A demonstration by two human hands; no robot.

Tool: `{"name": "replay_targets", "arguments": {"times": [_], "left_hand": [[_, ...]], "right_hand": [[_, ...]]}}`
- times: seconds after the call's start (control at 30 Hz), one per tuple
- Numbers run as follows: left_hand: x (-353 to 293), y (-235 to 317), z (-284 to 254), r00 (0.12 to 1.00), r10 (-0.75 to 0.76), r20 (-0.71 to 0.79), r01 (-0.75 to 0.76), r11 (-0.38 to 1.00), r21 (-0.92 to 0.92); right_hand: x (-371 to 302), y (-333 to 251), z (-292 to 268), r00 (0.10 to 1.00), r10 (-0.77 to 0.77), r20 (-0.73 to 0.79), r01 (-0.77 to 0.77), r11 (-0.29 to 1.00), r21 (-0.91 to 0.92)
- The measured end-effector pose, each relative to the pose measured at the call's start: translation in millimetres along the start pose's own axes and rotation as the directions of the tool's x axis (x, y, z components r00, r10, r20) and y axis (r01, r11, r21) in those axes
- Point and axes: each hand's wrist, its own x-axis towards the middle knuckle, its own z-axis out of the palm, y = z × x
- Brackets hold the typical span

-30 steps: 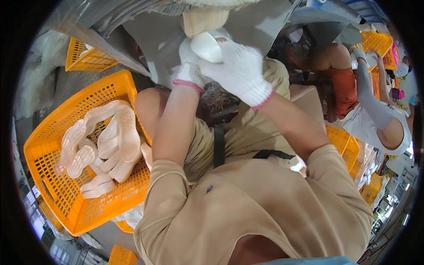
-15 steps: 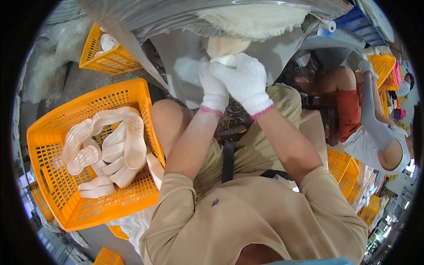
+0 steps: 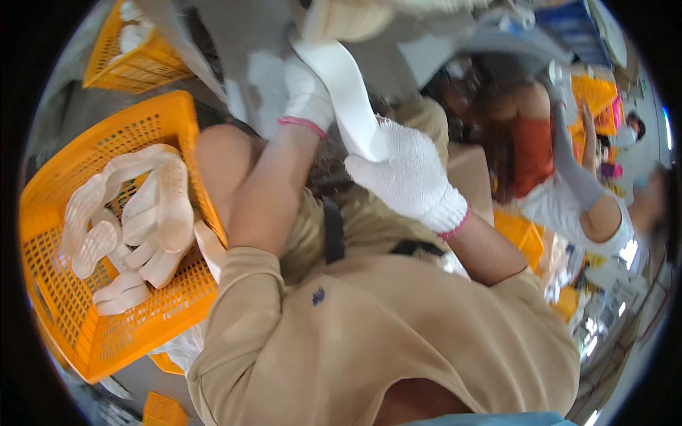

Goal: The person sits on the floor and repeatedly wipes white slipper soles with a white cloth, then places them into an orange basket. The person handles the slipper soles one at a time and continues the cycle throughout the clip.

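A white shoe sole point(image 3: 343, 92) slants between my two gloved hands, its upper end beside a pale, round buffing wheel point(image 3: 348, 18). My right hand point(image 3: 412, 167), in a white knit glove with a pink cuff edge, grips the lower end, thumb across its face. Against the upper left side of the sole is my left hand point(image 3: 307, 92), gloved alike, closed around it with the fingertips hidden. To my left, an orange perforated crate point(image 3: 142, 339) holds several off-white shoe soles point(image 3: 172, 206).
Another orange crate point(image 3: 142, 74) with white pieces stands at the far left. A grey panel point(image 3: 259, 35) lies beyond my hands. To the right sits a person point(image 3: 575, 213) in a white top and red shorts, near more orange crates point(image 3: 593, 92).
The sole has come away from under the wheel and toward me, now showing at length. My right hand has moved down and right with its end. The whole view has shifted.
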Motion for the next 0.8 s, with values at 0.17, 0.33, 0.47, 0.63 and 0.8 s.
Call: {"name": "replay_targets", "arguments": {"times": [0.17,0.33,0.47,0.63,0.8], "left_hand": [[-21,11,23,0.877,0.376,-0.3,-0.283,0.907,0.312],[-80,-15,55,0.982,0.024,-0.189,-0.024,1.0,0.002],[-72,-27,71,0.992,0.047,-0.121,-0.047,0.999,0.008],[-64,-7,78,0.955,0.171,-0.241,-0.136,0.978,0.157],[-131,-23,92,0.997,0.049,-0.064,-0.025,0.94,0.341]], "right_hand": [[39,-10,-16,0.96,-0.241,0.142,0.279,0.807,-0.52],[-74,53,-5,0.891,0.412,0.191,-0.409,0.547,0.731],[-93,65,0,0.858,0.507,-0.079,-0.201,0.475,0.857],[-61,51,-5,0.952,0.304,-0.044,-0.132,0.533,0.836],[-111,102,-13,0.932,0.359,0.056,-0.339,0.801,0.494]]}}
